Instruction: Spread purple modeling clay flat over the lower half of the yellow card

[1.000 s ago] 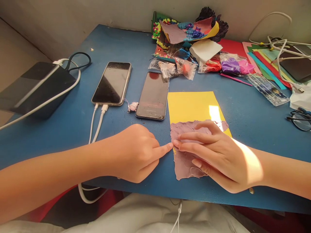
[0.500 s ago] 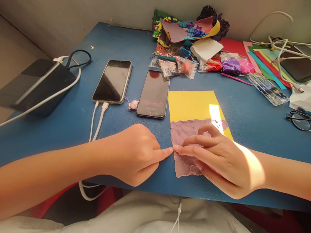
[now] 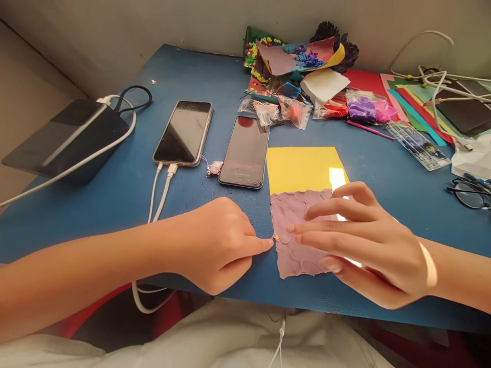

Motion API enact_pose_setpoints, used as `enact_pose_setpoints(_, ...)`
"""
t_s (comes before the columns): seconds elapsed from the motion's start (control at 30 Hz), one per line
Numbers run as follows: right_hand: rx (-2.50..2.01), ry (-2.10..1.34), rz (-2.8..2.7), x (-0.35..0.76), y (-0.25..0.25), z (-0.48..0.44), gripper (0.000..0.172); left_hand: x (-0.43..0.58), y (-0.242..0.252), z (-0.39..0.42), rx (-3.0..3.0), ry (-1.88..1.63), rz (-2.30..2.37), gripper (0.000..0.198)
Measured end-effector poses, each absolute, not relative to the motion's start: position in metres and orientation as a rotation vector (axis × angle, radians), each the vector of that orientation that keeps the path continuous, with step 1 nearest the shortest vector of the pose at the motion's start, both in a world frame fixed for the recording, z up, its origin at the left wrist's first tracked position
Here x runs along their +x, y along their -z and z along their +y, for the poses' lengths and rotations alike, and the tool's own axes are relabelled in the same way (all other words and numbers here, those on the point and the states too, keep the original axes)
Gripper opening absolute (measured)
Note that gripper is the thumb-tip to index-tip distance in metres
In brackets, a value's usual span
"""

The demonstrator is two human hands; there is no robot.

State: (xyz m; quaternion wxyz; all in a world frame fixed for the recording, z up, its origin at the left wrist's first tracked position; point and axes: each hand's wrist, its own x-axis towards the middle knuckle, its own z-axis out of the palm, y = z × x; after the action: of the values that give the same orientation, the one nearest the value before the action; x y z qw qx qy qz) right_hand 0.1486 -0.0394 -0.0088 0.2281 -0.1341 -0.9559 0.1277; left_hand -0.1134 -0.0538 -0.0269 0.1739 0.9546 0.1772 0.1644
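A yellow sheet (image 3: 301, 168) lies on the blue table (image 3: 192, 199), its lower part covered by a thin, rough-edged layer of mauve clay (image 3: 291, 209). My left hand (image 3: 220, 245) is curled at the sheet's left side, its index fingertip touching the clay's left edge, where a small yellow spot shows. Its other fingers are folded with nothing visible in them. Over the right part of the clay hovers my right hand (image 3: 368, 245), fingers spread and holding nothing. It hides the clay's right edge.
Two phones (image 3: 184, 133) (image 3: 245, 153) lie behind my left hand, one with white cables. Clay packets (image 3: 362, 107) and crafted pieces (image 3: 299, 56) are at the back. Glasses (image 3: 470, 194), a clear stamp sheet (image 3: 420, 145) and coloured papers (image 3: 422, 112) are at right.
My right hand has moved right, away from my left fingertip, and its fingers have spread. The left hand has stayed nearly in place. The camera view has shifted slightly.
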Motion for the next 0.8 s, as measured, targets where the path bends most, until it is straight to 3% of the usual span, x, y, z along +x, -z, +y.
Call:
enact_pose_setpoints(0.13, -0.371, -0.067, -2.72, 0.145, 0.013, -0.037, 0.019, -0.114, 0.028, -0.053, 2.772, -0.555, 0.524, 0.036)
enact_pose_setpoints(0.4, -0.446, 0.002, -2.778, 0.156, 0.031, -0.05, 0.034, -0.11, 0.024, -0.066, 3.221, -0.511, 0.456, 0.034)
enact_pose_setpoints(0.8, -0.512, 0.058, -2.746, 0.165, 0.034, -0.065, 0.031, -0.094, 0.029, -0.069, 3.341, -0.424, 0.904, 0.041)
